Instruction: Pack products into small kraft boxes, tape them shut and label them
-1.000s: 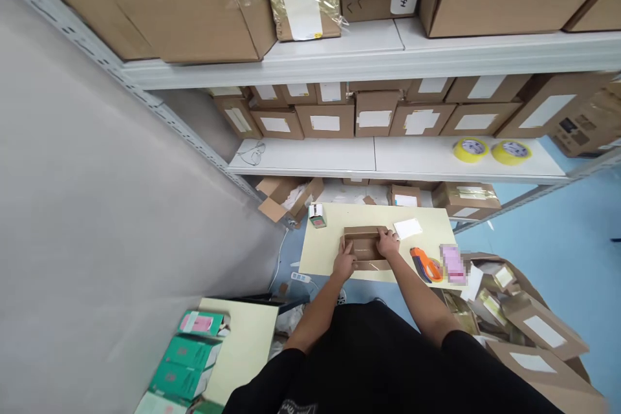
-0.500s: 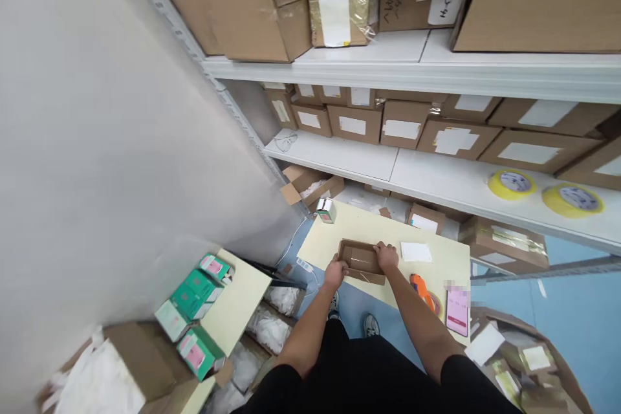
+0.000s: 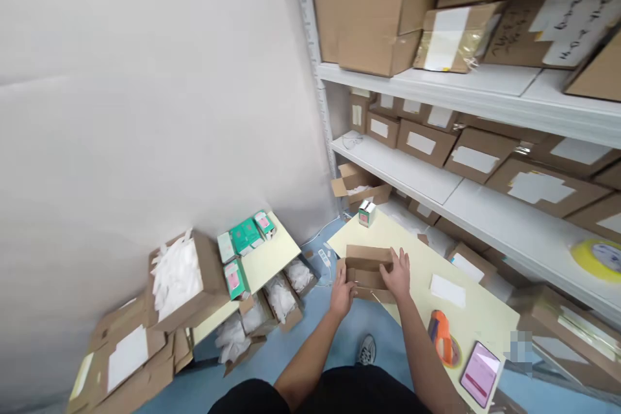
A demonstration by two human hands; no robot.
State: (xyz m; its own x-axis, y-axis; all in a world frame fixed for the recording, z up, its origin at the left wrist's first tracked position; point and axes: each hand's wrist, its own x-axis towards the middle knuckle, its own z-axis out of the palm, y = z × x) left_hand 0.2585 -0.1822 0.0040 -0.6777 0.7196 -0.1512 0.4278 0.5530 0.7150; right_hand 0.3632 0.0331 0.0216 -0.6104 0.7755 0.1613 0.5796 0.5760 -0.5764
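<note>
A small open cardboard box [image 3: 367, 279] sits at the near edge of the cream table [image 3: 405, 242], its far flap raised and no contents visible inside. At its left side, my left hand [image 3: 342, 295] grips the wall, with the thumb toward the inside. My right hand [image 3: 398, 275] holds the right side, fingers stretched along the outside and thumb over the edge. To the right of the box lie a white card [image 3: 447, 290], an orange tape dispenser [image 3: 442, 337] and a phone [image 3: 480, 373] with a pink screen. A green and white carton [image 3: 367, 213] stands at the table's far left corner.
Green cartons [image 3: 246, 236] lie on a side table [image 3: 272, 260] to the left, near a box of white items [image 3: 178, 275]. Shelving [image 3: 402, 168] packed with labelled cardboard boxes rises behind, with a yellow tape roll [image 3: 599, 257]. A power strip [image 3: 325, 258] lies on the floor.
The view has swung left, showing more of the side table and wall. The box's far flap now stands up, and both hands have shifted their hold along its sides.
</note>
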